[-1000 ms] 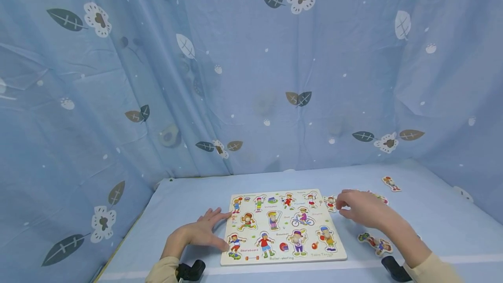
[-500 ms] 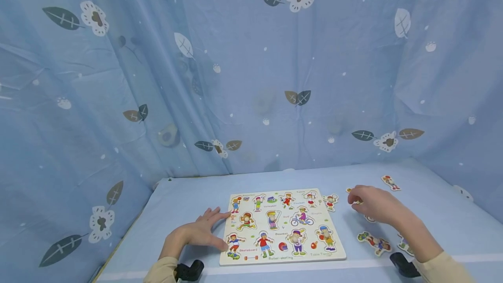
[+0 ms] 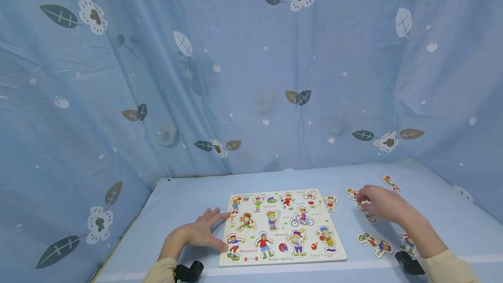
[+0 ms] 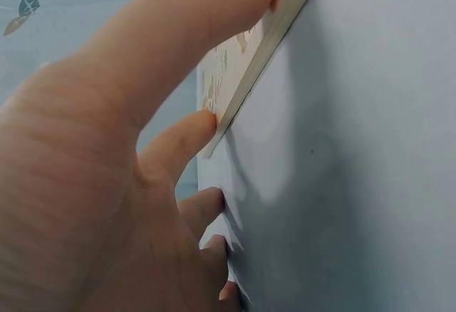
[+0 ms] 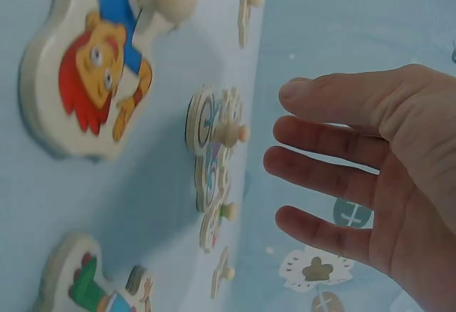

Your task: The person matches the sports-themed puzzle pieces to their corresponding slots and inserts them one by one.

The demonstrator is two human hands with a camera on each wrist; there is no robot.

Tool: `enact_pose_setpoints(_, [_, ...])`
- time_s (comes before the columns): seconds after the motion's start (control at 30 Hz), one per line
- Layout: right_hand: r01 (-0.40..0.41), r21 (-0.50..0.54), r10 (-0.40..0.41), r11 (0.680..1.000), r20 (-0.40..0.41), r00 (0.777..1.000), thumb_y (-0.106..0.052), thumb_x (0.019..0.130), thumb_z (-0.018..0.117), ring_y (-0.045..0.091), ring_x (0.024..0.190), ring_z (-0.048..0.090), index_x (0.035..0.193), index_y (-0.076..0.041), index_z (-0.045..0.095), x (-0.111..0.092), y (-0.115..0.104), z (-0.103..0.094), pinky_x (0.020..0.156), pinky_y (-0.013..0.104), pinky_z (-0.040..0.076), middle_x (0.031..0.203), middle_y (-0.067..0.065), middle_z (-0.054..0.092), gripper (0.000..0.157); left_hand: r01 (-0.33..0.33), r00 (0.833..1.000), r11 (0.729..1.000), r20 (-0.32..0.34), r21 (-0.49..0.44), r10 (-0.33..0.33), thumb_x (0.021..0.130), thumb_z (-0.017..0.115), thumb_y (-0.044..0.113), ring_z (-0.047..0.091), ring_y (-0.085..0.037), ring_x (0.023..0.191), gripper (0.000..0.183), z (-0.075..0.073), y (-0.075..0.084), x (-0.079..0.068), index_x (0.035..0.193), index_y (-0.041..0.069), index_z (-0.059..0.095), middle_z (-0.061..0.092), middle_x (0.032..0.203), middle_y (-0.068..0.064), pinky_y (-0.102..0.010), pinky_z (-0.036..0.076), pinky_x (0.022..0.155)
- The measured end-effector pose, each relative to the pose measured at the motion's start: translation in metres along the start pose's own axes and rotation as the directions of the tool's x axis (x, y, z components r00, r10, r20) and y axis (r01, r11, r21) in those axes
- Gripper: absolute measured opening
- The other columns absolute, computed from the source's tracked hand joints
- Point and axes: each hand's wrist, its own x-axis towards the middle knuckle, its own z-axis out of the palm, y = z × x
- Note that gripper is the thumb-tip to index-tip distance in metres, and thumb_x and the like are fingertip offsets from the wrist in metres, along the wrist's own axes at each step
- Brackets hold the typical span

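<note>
A white wooden puzzle board [image 3: 338, 254] with pictures of children at sports lies on the table. My left hand [image 3: 199, 232] is spread at its left side, with thumb and index fingertips at the edge; the left wrist view shows the other fingers stretched out below the board's corner. To the right of the board, my right hand [image 3: 384, 204] hovers over loose knobbed pieces. In the right wrist view its fingers [image 5: 324, 173] are loosely bent and hold nothing. Facing them is a bicycle piece [image 5: 206, 173] with a wooden knob, and a red-haired figure piece [image 5: 85, 91] lies nearer the camera.
One racket-player piece [image 3: 330, 203] lies against the board's right edge. Another figure piece [image 3: 391, 183] is farther back at the right. Nearer the front lie a long piece [image 3: 376, 244] and one partly behind the right wrist [image 3: 407, 243]. A blue patterned curtain [image 3: 251, 77] hangs behind the table.
My right hand has moved to the right, away from the board's edge, uncovering several pieces, among them the bicycle one. My left hand stays at the board's left side.
</note>
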Motion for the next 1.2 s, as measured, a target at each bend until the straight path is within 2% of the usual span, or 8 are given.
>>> enact_pose_setpoints(0.27, [-0.040, -0.044, 0.042, 0.998, 0.043, 0.998, -0.006, 0.082, 0.074, 0.024, 0.086, 0.063, 0.092, -0.010, 0.070, 0.001, 0.013, 0.002, 0.077, 0.050, 0.056, 0.093, 0.003, 0.066, 0.011, -0.015, 1.000, 1.000, 0.009, 0.009, 0.015, 0.069, 0.083, 0.049, 0.010, -0.044, 0.150, 0.094, -0.001, 0.000, 0.000, 0.150, 0.024, 0.043, 0.025, 0.161, -0.016, -0.067, 0.012, 0.118])
enact_pose_setpoints(0.5, [-0.073, -0.036, 0.077, 0.997, 0.106, 0.991, -0.006, 0.083, 0.071, 0.018, 0.078, 0.058, 0.092, -0.009, 0.069, 0.001, 0.019, 0.009, 0.071, 0.045, 0.054, 0.088, 0.001, 0.064, 0.009, -0.018, 1.000, 1.000, 0.018, 0.003, 0.018, 0.069, 0.083, 0.049, 0.010, -0.045, 0.150, 0.093, -0.001, 0.000, -0.001, 0.150, 0.024, 0.044, 0.025, 0.162, -0.015, -0.067, 0.013, 0.118])
enact_pose_setpoints(0.9, [-0.064, -0.061, 0.069, 0.996, 0.079, 0.994, -0.006, 0.084, 0.071, 0.017, 0.074, 0.055, 0.092, -0.006, 0.070, 0.003, 0.021, 0.014, 0.069, 0.044, 0.054, 0.085, 0.001, 0.063, 0.007, -0.003, 1.000, 1.000, 0.014, 0.012, 0.003, 0.068, 0.083, 0.050, 0.009, -0.043, 0.150, 0.096, -0.001, 0.002, -0.002, 0.151, 0.024, 0.042, 0.024, 0.162, -0.016, -0.063, 0.013, 0.120])
enact_pose_setpoints(1.2, [-0.062, -0.069, 0.067, 0.996, 0.076, 0.995, -0.006, 0.084, 0.070, 0.017, 0.076, 0.055, 0.090, -0.008, 0.071, 0.003, 0.018, 0.011, 0.070, 0.043, 0.054, 0.090, 0.002, 0.061, 0.006, -0.011, 1.000, 1.000, 0.007, 0.013, 0.010, 0.068, 0.083, 0.050, 0.009, -0.043, 0.150, 0.096, -0.001, 0.000, -0.002, 0.151, 0.025, 0.042, 0.024, 0.162, -0.016, -0.065, 0.013, 0.119])
